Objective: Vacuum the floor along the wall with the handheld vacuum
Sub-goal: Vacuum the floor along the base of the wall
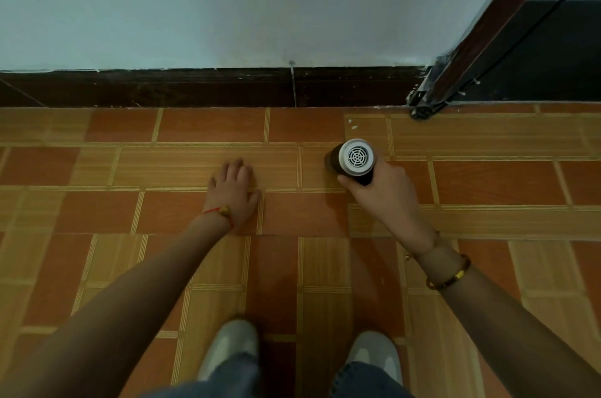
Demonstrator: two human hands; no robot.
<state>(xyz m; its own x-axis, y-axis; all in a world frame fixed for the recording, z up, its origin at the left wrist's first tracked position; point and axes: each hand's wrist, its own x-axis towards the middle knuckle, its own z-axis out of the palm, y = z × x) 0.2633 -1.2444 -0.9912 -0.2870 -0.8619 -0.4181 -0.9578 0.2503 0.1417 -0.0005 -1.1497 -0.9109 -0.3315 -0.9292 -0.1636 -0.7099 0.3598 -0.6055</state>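
My right hand (385,192) grips the handheld vacuum (353,159), a dark cylinder whose white round vent end faces the camera. It points down at the tiled floor (195,163), a short way in front of the dark baseboard (211,88). Its nozzle is hidden beneath the body. My left hand (234,191) hangs to the left of the vacuum with fingers apart and nothing in it, just above the tiles. A pale wall (227,7) rises above the baseboard.
A brown door frame post (481,36) with metal trim leans down to the floor at the right, with a black cable (533,26) beside it and a dark opening behind. My two light shoes (232,345) stand at the bottom. Small white specks (353,126) lie on the tiles near the vacuum.
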